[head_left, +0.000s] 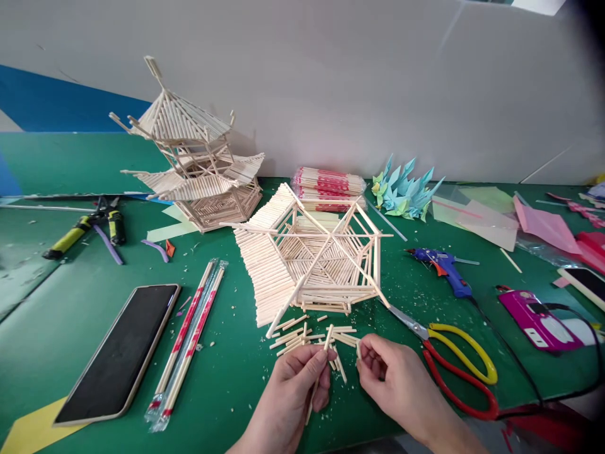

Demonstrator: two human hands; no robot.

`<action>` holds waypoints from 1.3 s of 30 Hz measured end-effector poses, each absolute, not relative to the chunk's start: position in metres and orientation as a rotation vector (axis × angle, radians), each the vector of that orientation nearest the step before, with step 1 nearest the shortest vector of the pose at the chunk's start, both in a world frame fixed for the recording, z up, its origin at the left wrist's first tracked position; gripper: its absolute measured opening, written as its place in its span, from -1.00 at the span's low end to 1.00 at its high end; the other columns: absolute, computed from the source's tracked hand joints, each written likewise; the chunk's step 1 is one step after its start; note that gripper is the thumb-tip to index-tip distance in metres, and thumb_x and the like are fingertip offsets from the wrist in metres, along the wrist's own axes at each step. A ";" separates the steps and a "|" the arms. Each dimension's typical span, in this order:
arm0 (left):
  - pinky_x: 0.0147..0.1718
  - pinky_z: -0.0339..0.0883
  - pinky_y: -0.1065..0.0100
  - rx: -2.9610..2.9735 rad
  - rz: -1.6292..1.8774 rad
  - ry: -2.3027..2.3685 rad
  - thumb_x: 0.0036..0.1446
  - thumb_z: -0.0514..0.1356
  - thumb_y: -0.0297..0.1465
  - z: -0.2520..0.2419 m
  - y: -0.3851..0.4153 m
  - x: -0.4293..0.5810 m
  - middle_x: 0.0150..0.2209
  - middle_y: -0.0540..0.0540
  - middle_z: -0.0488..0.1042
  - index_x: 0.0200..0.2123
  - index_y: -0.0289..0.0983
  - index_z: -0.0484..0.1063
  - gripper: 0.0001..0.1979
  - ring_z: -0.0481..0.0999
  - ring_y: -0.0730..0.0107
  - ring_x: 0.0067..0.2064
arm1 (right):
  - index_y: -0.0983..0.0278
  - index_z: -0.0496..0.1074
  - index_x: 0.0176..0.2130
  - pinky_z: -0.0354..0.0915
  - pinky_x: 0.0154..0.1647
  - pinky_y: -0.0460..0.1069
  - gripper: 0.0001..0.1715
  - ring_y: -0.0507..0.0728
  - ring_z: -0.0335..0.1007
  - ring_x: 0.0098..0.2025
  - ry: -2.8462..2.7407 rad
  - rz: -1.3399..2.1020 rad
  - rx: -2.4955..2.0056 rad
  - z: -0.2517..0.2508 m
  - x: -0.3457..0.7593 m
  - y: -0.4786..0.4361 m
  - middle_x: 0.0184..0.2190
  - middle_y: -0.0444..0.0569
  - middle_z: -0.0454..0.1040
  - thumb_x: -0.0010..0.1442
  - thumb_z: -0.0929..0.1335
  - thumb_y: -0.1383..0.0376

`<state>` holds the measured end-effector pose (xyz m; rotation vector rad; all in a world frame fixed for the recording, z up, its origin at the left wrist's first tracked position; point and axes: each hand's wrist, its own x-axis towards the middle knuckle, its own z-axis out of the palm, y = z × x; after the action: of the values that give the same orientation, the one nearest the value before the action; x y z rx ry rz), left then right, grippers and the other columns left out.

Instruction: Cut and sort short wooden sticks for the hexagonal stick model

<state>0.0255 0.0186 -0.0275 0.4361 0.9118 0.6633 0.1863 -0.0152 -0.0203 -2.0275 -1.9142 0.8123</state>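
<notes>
While my left hand [295,384] pinches one stick [319,372] over the mat [227,378], my right hand [394,375] seems closed on a short piece [358,349]; two towers [193,164], one open frame [321,258] holding sticks.

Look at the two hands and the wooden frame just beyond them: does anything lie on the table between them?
Yes. A scatter of short cut sticks lies between the hands and the hexagonal stick frame. The left hand pinches one stick upright; the right hand pinches a short piece. The scissors lie off to the right, not between.
</notes>
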 end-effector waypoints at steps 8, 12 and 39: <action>-0.63 -0.03 0.51 0.607 0.660 0.909 -0.02 0.23 -0.29 -0.018 0.017 0.034 -0.69 0.01 0.34 -0.55 -0.39 0.45 -0.75 0.21 0.60 -0.67 | 0.27 0.29 -0.47 0.18 -0.49 -0.15 -0.77 -0.03 0.22 -0.53 -1.084 1.336 -1.352 -0.007 0.170 -0.003 -0.59 -0.21 0.30 0.17 0.28 0.20; -0.68 0.00 0.52 0.609 0.668 0.891 -0.06 0.25 -0.26 -0.014 0.018 0.035 -0.60 -0.03 0.40 -0.58 -0.38 0.44 -0.72 0.24 0.61 -0.69 | 0.28 0.28 -0.47 0.19 -0.50 -0.09 -0.74 0.00 0.25 -0.55 -1.094 1.364 -1.362 -0.009 0.163 -0.001 -0.63 -0.19 0.31 0.17 0.28 0.18; -0.71 -0.14 0.52 0.624 0.646 0.899 -0.06 0.27 -0.26 -0.017 0.020 0.036 -0.66 -0.01 0.39 -0.58 -0.38 0.45 -0.73 0.13 0.70 -0.74 | 0.28 0.27 -0.50 0.16 -0.53 -0.13 -0.75 -0.02 0.21 -0.57 -1.145 1.306 -1.423 -0.007 0.164 -0.001 -0.64 -0.22 0.28 0.16 0.28 0.22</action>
<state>0.0363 0.0200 -0.0172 0.6239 0.8988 0.6463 0.1638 -0.0009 -0.0075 -1.4231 -1.1445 1.3060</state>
